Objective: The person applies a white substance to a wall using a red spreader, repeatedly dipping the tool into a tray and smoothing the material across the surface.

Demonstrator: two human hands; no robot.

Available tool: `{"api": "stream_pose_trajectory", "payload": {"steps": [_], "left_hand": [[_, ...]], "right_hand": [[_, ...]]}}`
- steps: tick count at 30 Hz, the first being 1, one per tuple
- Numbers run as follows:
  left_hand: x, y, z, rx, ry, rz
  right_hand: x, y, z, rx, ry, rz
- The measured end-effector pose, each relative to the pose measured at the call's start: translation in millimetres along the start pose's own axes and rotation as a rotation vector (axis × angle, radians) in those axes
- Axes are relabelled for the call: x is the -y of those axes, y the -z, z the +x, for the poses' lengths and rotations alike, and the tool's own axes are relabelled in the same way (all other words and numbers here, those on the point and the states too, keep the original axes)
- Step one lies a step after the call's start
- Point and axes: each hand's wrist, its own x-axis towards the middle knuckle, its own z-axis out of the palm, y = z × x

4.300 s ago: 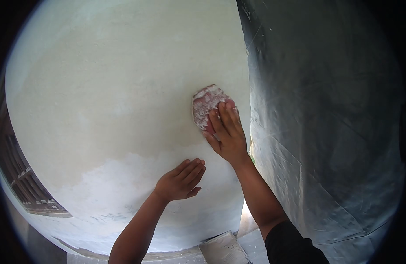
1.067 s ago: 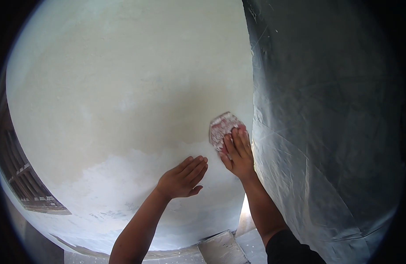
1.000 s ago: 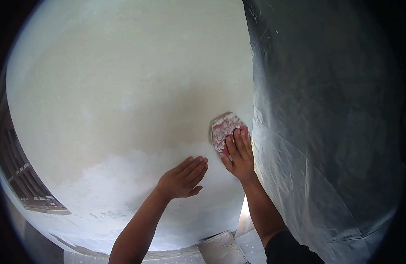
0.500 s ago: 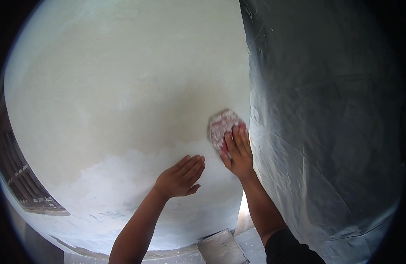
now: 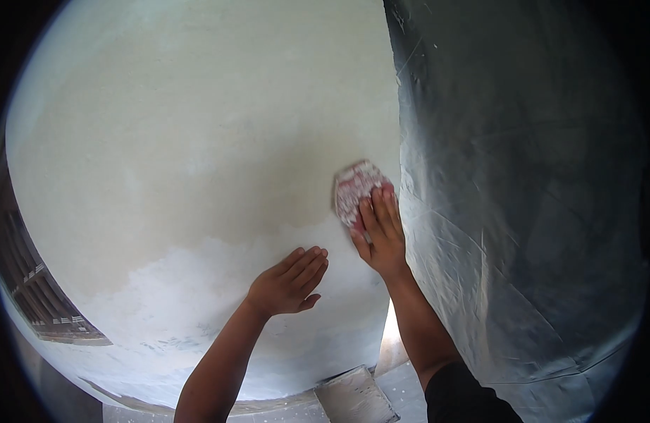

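My right hand (image 5: 384,236) presses a piece of red sandpaper (image 5: 354,189), caked with white dust, against the wall (image 5: 219,120) near its right edge. The fingers lie over the sandpaper's lower right part and hide it there. Lower and to the left, my left hand (image 5: 289,282) is stretched out flat over the wall, fingers side by side and thumb apart, holding nothing. Both hands overlap or border a whiter, powdery patch (image 5: 177,275) on the lower wall; above it the surface is beige.
A dark, wrinkled plastic sheet (image 5: 522,211) hangs along the wall's right edge. At the far left is a dark slatted window or grille (image 5: 46,296). On the speckled floor below lies a dusty square board (image 5: 356,398), close to the wall's foot.
My right hand and the sandpaper have slid slightly upward along the wall. My left hand has stayed nearly in place.
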Motion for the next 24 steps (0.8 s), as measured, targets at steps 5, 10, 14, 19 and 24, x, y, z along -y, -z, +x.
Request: {"api": "stream_pose_trajectory", "payload": {"steps": [5,10,14,19,24], "left_hand": [[-1.1,-0.2,1.3,0.016,0.002,0.004],[-0.4,1.1,2.2,0.020,-0.004,0.017],[-0.8,0.4,1.8,0.012,-0.007,0.013],[-1.2,0.8,3.1,0.004,0.010,0.007],[-1.2,-0.1,2.8,0.011,0.004,0.010]], "right_hand": [[-6.0,-10.5,37.9,0.010,-0.001,-0.027],[-5.4,-0.2,-26.2,0.059,-0.007,-0.024],[-0.2,0.4,-8.3,0.003,-0.025,-0.018],[5.2,-13.2,52.1,-0.016,0.032,-0.002],[1.4,-7.5,-13.2,0.068,0.012,-0.010]]}}
